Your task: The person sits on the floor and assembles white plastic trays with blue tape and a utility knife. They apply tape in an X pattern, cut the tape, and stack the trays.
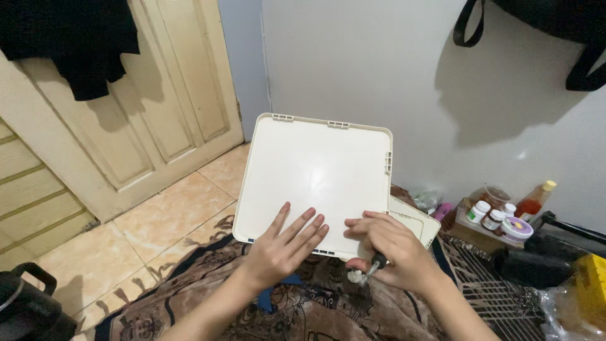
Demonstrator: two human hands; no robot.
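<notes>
Cream plastic panel rests tilted over a patterned blanket. The left hand lies open and flat, steadying it; the right hand grips a small screwdriver at its lower edge.

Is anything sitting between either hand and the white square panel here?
Nothing visible does. The left hand lies flat on the white panel near its lower edge. The right hand grips a small black-handled tool at the same edge, fingers touching the panel; the tool's tip is too small to make out.

Both hands on cream panel
</notes>
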